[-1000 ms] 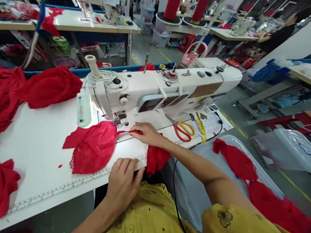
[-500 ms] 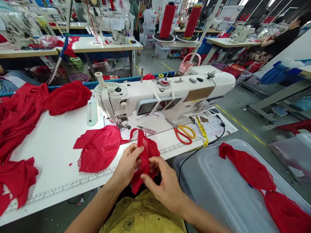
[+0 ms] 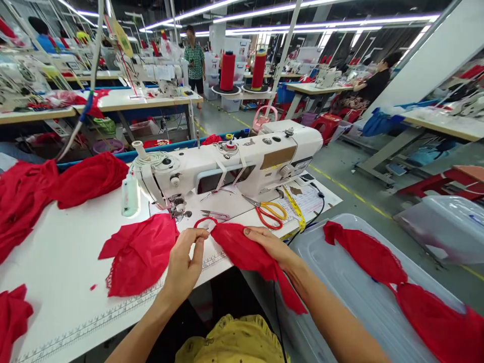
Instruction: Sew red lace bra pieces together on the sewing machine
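Note:
My left hand (image 3: 184,264) is closed in a pinch on a thin red strap (image 3: 204,222) that loops toward the needle of the white sewing machine (image 3: 227,164). My right hand (image 3: 270,244) grips a red fabric piece (image 3: 245,252) joined to that strap, holding it at the front edge of the white table (image 3: 60,272). The piece hangs down past the edge. Another red lace-edged piece (image 3: 138,254) lies flat on the table left of my left hand, under the presser foot side.
Scissors (image 3: 266,212) with red and yellow handles and a yellow tape measure (image 3: 295,209) lie right of the machine. Red fabric heaps (image 3: 56,186) sit at the left. A clear plastic bin lid (image 3: 340,287) at my right carries red pieces (image 3: 378,259). Other people work at far tables.
My hands have moved apart and up to the table edge, spreading the red piece out. The left hand now pinches the strap. The camera has tilted up.

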`<state>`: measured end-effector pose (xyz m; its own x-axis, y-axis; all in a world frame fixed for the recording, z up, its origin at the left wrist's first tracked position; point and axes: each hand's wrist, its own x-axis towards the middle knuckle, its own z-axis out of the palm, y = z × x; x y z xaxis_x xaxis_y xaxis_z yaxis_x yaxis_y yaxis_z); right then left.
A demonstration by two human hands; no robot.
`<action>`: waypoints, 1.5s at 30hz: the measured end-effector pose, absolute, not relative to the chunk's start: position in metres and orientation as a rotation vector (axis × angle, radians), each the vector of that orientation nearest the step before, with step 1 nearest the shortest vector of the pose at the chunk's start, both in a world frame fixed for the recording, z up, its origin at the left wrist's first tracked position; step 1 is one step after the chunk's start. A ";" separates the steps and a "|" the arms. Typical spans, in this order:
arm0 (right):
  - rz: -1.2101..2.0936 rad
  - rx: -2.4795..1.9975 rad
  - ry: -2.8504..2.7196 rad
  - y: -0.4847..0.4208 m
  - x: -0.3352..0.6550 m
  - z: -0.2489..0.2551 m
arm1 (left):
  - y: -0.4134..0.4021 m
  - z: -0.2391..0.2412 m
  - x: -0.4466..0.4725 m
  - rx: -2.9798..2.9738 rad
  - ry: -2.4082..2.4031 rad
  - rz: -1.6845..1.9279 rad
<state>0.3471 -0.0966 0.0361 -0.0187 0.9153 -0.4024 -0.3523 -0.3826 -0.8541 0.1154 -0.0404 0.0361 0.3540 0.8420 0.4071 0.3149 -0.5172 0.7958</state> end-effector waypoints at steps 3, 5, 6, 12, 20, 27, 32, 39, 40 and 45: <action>1.600 -1.268 -0.657 -0.098 0.362 0.031 | -0.038 0.030 0.124 2.140 0.960 1.141; 1.599 -1.276 -0.710 -0.101 0.368 0.031 | -0.036 0.029 0.129 2.160 0.950 1.158; 1.597 -1.281 -0.752 -0.102 0.370 0.032 | -0.035 0.029 0.130 2.163 0.951 1.166; 1.586 -1.320 -1.045 -0.103 0.373 0.041 | -0.032 0.031 0.137 2.206 0.902 1.193; 1.538 -1.373 -1.490 -0.090 0.376 0.057 | -0.035 0.029 0.139 2.205 0.885 1.204; 0.080 -1.790 -2.205 -0.044 0.364 0.080 | -0.049 0.029 0.104 2.291 1.058 1.209; -0.176 -1.322 -2.270 -0.030 0.301 0.048 | -0.056 0.015 0.070 2.494 1.315 1.169; 0.028 -0.972 -2.574 -0.008 0.257 0.011 | -0.042 -0.003 0.035 2.604 1.532 0.866; 0.018 -0.962 -2.598 -0.005 0.257 0.010 | -0.037 -0.003 0.031 2.612 1.503 0.864; -0.058 -1.045 -2.633 -0.001 0.258 0.012 | -0.001 0.012 0.024 2.439 1.502 1.087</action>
